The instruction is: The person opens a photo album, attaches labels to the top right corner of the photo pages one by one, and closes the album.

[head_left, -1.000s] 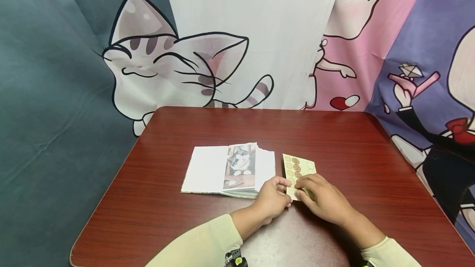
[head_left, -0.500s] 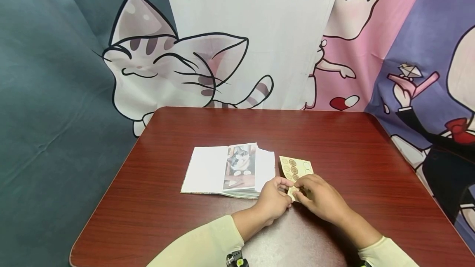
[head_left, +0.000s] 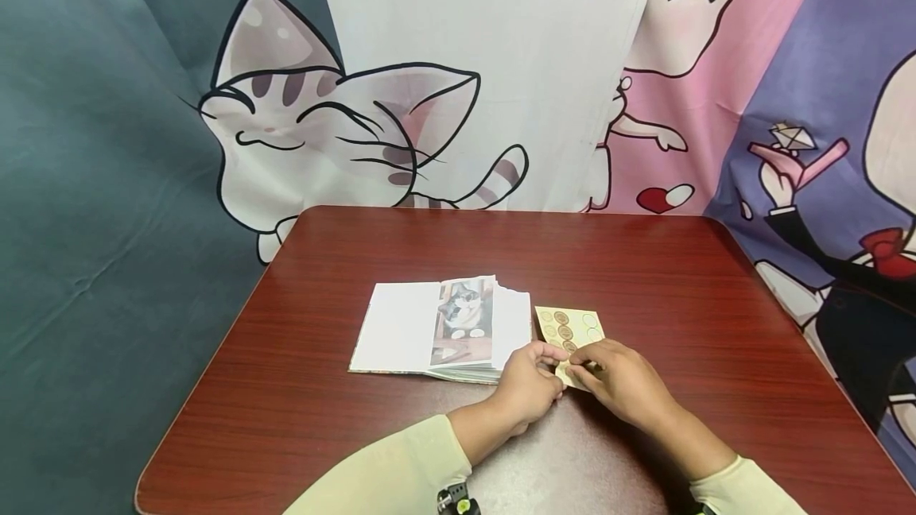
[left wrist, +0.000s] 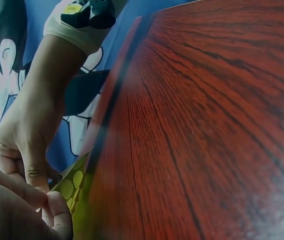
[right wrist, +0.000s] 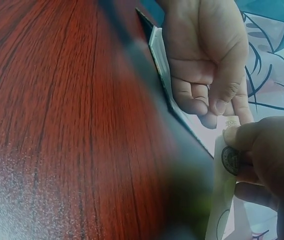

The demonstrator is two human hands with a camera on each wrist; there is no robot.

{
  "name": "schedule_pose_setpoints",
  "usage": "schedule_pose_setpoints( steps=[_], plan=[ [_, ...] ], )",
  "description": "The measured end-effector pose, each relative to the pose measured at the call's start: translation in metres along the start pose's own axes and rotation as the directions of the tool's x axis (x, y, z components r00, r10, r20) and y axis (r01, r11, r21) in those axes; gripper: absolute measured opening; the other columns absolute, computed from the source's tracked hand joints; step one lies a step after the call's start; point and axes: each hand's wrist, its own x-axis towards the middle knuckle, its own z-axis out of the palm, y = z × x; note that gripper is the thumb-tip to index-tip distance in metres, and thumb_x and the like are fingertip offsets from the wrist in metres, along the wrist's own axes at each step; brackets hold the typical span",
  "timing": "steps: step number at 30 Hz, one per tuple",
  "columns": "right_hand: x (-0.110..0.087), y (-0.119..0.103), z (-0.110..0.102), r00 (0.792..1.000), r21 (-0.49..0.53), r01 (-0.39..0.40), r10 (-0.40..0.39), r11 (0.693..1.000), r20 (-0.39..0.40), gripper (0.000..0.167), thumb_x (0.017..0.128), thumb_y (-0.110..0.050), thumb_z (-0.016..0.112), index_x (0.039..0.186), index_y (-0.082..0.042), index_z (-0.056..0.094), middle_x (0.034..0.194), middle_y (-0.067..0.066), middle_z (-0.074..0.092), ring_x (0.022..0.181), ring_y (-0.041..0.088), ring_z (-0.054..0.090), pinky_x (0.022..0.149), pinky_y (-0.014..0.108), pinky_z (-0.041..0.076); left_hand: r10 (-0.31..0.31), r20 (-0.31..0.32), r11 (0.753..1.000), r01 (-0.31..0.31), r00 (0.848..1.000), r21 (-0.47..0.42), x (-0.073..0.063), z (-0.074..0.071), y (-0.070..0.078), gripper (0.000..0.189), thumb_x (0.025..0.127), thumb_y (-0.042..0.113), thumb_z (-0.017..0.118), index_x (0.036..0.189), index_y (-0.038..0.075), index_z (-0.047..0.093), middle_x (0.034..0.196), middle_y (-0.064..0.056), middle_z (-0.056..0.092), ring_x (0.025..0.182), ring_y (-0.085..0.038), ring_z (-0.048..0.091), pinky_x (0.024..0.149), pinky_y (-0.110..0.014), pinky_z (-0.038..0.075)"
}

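Observation:
A pale yellow sheet of round stickers [head_left: 565, 330] is held just above the table, right of an open notebook [head_left: 397, 324]. My left hand [head_left: 528, 384] pinches its near left edge between thumb and fingers. On the same edge region, my right hand [head_left: 626, 381] pinches with thumb and index finger, close to the left fingertips. In the right wrist view, the sheet [right wrist: 218, 200] stands tilted, and a dark round sticker [right wrist: 230, 160] shows beside the right thumb. Whether a sticker is lifted off is hidden by the fingers. Several brown and white circles show on the sheet.
The notebook's right side carries a cat picture [head_left: 463, 316] with a torn-looking page edge beside it. Both lie on a reddish-brown wooden table [head_left: 322, 412]. Behind the table hangs a cartoon-printed cloth [head_left: 429, 22].
The sticker sheet has shifted a little left toward the notebook and turned slightly. My right fingertips have moved slightly closer to the left ones. The notebook has stayed in place.

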Motion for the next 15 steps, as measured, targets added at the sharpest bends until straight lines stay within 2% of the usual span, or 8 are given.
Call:
schedule_pose_setpoints(
  steps=[8, 15],
  plan=[
    [0.0028, -0.0045, -0.0023, 0.985, 0.123, -0.156, 0.145, 0.98, 0.095, 0.019, 0.08, -0.001, 0.083, 0.087, -0.016, 0.073, 0.087, -0.007, 0.07, 0.074, 0.005, 0.065, 0.062, 0.027, 0.057, 0.038, -0.017, 0.997, -0.037, 0.999, 0.068, -0.0001, -0.0005, -0.0007, 0.047, 0.07, -0.027, 0.054, 0.102, 0.004, 0.07, 0.097, 0.0, 0.062, 0.06, -0.006, 0.056, 0.051, -0.017, 0.043],
    [0.0046, -0.0054, -0.0027, 0.98, 0.123, -0.179, 0.166, 0.976, 0.11, 0.018, 0.08, 0.0, 0.081, 0.085, -0.015, 0.073, 0.087, -0.006, 0.071, 0.073, 0.006, 0.065, 0.062, 0.027, 0.057, 0.052, -0.026, 0.988, -0.047, 0.998, 0.144, -0.0011, -0.0004, 0.0003, 0.051, 0.069, -0.024, 0.055, 0.103, 0.01, 0.071, 0.09, 0.001, 0.065, 0.053, -0.004, 0.05, 0.045, -0.017, 0.038]
  ],
)
